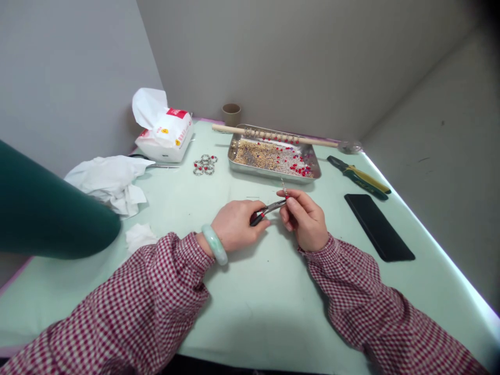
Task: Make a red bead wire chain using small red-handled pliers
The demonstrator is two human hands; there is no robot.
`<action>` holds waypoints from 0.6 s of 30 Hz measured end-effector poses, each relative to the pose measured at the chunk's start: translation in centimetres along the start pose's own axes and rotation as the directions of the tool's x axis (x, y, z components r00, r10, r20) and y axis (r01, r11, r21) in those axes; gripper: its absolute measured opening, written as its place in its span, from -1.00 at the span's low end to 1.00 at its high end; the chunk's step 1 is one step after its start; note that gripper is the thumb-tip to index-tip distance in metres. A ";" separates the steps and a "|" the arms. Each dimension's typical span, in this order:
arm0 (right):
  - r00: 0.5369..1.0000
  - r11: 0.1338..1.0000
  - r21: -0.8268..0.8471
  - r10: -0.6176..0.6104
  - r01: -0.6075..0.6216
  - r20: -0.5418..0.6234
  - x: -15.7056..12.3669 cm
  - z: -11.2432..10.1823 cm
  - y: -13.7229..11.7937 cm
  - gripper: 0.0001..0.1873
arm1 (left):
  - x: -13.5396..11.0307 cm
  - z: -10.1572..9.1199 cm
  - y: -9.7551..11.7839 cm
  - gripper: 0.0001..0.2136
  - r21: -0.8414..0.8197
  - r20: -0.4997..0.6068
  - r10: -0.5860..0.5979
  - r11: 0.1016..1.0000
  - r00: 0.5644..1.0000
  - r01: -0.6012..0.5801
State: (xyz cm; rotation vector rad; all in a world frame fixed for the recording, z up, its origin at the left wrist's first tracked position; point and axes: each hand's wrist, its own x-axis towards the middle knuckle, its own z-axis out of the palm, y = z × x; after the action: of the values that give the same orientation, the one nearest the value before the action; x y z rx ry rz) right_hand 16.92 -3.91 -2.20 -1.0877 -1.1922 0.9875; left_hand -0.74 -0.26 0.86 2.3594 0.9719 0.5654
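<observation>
Left hand (234, 225) closed round small pliers (269, 209), tips meeting the wire piece (284, 187) pinched in right hand (307, 221). Bead tray (269, 176) at 12 o'clock of hands; black phone (378, 226) at 3; tissue pack (166, 136) at 10.

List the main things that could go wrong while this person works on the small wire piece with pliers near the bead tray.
1. The pliers in the left hand meet a tiny wire piece pinched in the right hand. A slip could nip the skin or fling the piece away.
2. The tray of loose beads sits just beyond both hands, so a nudge might scatter them.
</observation>
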 end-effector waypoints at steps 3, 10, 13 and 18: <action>1.000 1.000 0.011 -0.009 0.009 -0.008 0.0 0.0 0.1 -0.78 | 0.0 0.0 0.0 -0.84 -0.010 -0.003 0.000 1.000 1.000 0.000; 1.000 1.000 0.013 -0.027 0.027 0.008 0.1 -0.1 0.0 -0.75 | 0.1 -0.1 0.0 -0.82 -0.049 -0.005 -0.015 0.999 1.000 0.015; 1.000 0.999 0.028 -0.022 0.022 0.022 0.1 -0.1 0.0 -0.75 | 0.1 -0.1 -0.1 -0.81 -0.065 -0.003 -0.013 0.998 1.000 0.013; 0.998 0.996 0.088 0.013 -0.018 0.056 0.0 -0.3 -0.2 -0.74 | 0.1 -0.2 -0.2 -0.80 -0.130 0.025 0.009 0.992 1.000 -0.006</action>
State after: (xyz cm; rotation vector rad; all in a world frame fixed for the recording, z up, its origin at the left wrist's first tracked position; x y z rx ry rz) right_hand 17.21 -3.96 -2.02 -1.0067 -1.1749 1.0786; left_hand -0.84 0.00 0.93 2.2508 0.8883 0.5823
